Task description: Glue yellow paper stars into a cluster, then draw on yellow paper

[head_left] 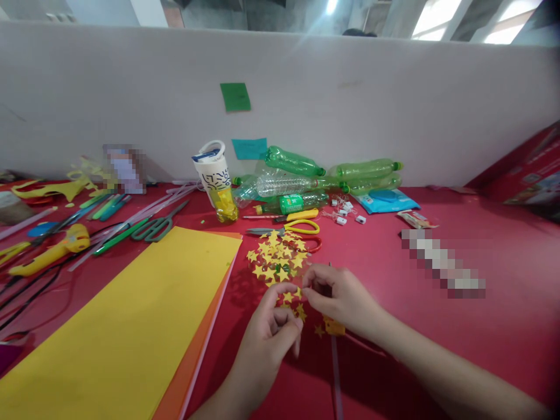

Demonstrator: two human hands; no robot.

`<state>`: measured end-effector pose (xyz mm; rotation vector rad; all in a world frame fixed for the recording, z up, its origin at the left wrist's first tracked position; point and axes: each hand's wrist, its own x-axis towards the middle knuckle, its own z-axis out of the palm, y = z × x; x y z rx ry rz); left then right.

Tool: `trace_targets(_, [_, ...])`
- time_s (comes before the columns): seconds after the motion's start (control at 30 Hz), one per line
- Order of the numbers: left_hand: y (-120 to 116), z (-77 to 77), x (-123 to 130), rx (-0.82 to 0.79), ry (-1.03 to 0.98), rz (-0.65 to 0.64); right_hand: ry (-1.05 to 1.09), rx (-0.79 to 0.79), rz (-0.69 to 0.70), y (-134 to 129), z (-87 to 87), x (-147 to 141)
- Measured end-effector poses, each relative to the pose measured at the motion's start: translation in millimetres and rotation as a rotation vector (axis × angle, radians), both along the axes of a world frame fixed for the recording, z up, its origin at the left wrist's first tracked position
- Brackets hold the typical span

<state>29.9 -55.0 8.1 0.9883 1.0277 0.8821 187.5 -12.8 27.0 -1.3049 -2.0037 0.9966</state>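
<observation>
My left hand (272,335) is curled with its index finger and thumb apart, and nothing shows between them. Facing it, my right hand (339,294) has its thumb and fingertips pinched together; what they hold, if anything, is too small to make out. Just past both hands lies a pile of yellow paper stars (273,255), with a few more under the fingers. Scissors with yellow and red handles (301,226) lie against the far side of the pile. Below my right wrist, a small orange-yellow object (333,325) is partly covered, and a pale strip (336,373) runs toward me.
Yellow sheets (131,326) over orange ones cover the left front. Green scissors (160,227) and a yellow glue gun (52,254) lie further left. A white cup (212,172), plastic bottles (289,185), a yellow cutter (301,215) and a blue packet (387,201) stand or lie along the partition.
</observation>
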Motion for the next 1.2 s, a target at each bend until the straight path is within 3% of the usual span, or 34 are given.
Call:
trace_targets(0.4, [2.4, 6.0, -2.2, -0.101, -0.047, -0.034, -0.025, 0.037, -0.025, -1.5, -2.0, -1.1])
trace_targets(0.5, [1.0, 10.4, -0.9, -0.119, -0.061, 0.012, -0.068, 0.173, -0.043, -4.9, -0.5, 0.8])
trace_targets(0.63, [-0.7, 13.8, -0.2, -0.126, -0.081, 0.066, -0.175, 0.408, 0.06, -9.3, -1.7, 3.0])
trace_targets(0.8, [0.2, 10.8, -3.0, -0.123, -0.073, 0.041, -0.204, 0.488, 0.098, -10.2, -4.2, 2.7])
trace_targets(0.97, [-0.9, 4.2, -6.4, 0.063, 0.11, 0.026, -0.155, 0.464, 0.025, -9.1, 6.6, 9.9])
trace_targets(1.2, [0.6, -5.2, -21.5, 0.596, 0.791, 0.056, -0.263, 0.441, -0.068, -7.3, 24.0, 25.6])
